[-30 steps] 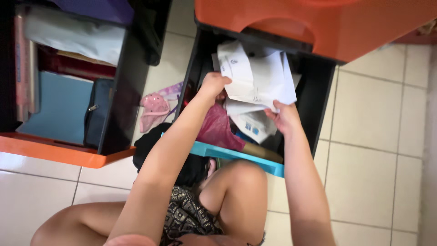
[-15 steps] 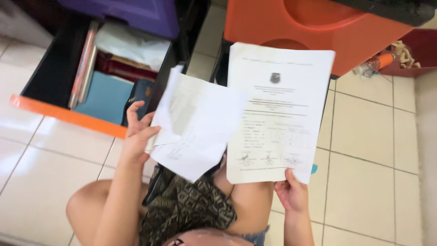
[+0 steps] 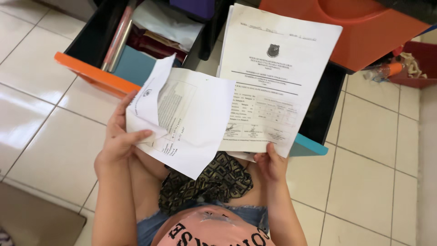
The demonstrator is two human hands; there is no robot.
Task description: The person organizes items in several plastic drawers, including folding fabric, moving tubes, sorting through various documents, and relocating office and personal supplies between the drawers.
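Observation:
My left hand (image 3: pixel 119 142) grips a bundle of creased white printed sheets (image 3: pixel 191 120) by their left edge, thumb across the top one, whose corner folds over. My right hand (image 3: pixel 270 163) pinches the bottom edge of a flat white printed form (image 3: pixel 273 68) and holds it upright beside the creased sheets, which overlap its left side. Both sets of papers hover over my lap and the open black drawer with a light blue front (image 3: pixel 314 148) behind them.
A second open black drawer with an orange front (image 3: pixel 93 75) sits at the upper left, holding books, a blue folder and papers. An orange plastic drawer top (image 3: pixel 364 32) lies at the upper right. A red basket (image 3: pixel 416 64) stands far right on white floor tiles.
Both hands lifted papers out of the blue-fronted drawer and raised them toward the camera. Since half a second ago the papers have come closer and the left bundle has tilted flatter.

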